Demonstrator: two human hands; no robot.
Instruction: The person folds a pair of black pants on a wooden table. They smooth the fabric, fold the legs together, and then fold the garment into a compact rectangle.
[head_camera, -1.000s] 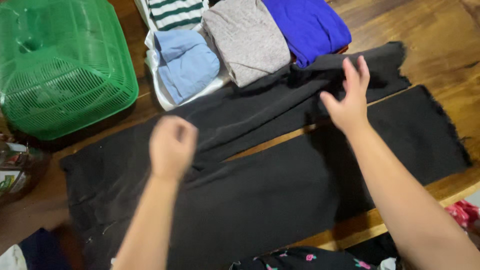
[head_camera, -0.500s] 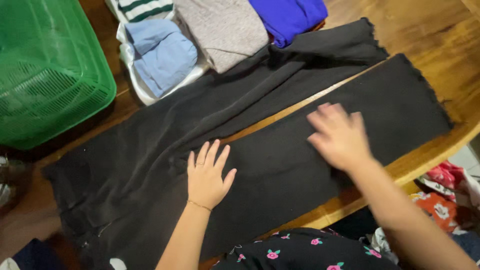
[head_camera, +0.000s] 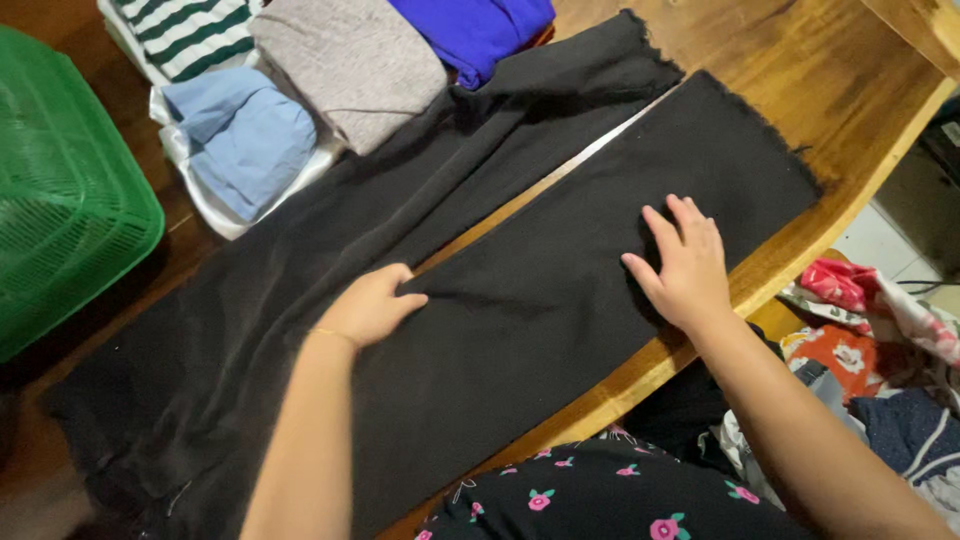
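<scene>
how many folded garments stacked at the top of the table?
4: green-striped top at far left, light blue piece below it, grey one in the middle, royal blue one at right. More may lie underneath or past the frame edge.

Matt black cloth trousers (head_camera: 560, 290), glossy wooden table (head_camera: 800, 40)

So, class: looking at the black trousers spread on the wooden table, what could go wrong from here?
1. The near leg of the black trousers runs along the table edge; it might slide off.
2. The far leg touches the folded grey garment and blue garment; pulling it could upset that stack.
3. Creases show by the left hand; folding may set them. The right hand lies flat.
</scene>
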